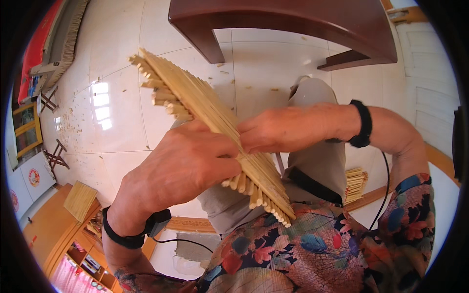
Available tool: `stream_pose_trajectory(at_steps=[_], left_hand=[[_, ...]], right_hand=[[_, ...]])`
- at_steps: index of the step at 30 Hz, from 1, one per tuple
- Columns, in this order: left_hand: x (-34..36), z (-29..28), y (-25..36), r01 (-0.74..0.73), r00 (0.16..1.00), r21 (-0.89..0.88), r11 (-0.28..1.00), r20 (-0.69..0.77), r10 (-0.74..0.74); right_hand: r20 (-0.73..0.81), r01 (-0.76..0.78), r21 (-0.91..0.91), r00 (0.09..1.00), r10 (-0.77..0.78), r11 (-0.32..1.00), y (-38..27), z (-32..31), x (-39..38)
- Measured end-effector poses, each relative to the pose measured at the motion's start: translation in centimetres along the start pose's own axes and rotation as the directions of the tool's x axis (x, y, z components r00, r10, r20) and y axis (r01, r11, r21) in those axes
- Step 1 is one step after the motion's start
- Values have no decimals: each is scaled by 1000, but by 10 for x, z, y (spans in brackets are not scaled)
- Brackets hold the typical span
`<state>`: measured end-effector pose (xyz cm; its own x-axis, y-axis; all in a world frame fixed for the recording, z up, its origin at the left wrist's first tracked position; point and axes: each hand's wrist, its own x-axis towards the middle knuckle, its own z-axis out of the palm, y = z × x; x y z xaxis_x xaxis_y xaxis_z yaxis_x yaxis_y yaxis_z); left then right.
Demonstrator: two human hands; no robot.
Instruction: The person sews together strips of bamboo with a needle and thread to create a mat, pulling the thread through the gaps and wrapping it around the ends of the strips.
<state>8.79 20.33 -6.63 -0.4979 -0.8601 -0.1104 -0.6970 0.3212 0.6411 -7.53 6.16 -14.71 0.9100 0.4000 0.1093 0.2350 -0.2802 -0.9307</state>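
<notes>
Ideally, keep the stick mat [205, 105] flat and its ends even — left fingers [225, 165] clamp it, right fingers [249, 136] bunch against it, what they pinch unclear

We are noting a dark, red-and-blue floral top [312, 246] filling the lower centre, with grey-beige trousers [317, 163] above it. We are recording black wristbands [362, 123], lower left and right of centre, with thin black cables [388, 176].
</notes>
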Motion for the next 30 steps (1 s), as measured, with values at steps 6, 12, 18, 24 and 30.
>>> stream_pose_trajectory(at_steps=[6,12,18,24,30], left_hand=[[-10,-3,16,220,974,-20,975,-52,-221],[0,-22,18,178,981,358,917,11,-195],[-11,-12,11,313,950,16,950,-24,-312],[-11,-9,10,287,958,134,949,-16,-287],[-18,-1,11,301,953,130,945,-75,-294]], right_hand=[[-106,-126,-128,988,113,984,-27,-43,-37],[-293,-237,20,927,232,971,-24,-11,-27],[-235,-301,249,903,359,921,-18,-4,-17],[-214,-205,227,943,254,952,-2,6,-14],[-195,-111,147,971,139,983,3,10,-12]])
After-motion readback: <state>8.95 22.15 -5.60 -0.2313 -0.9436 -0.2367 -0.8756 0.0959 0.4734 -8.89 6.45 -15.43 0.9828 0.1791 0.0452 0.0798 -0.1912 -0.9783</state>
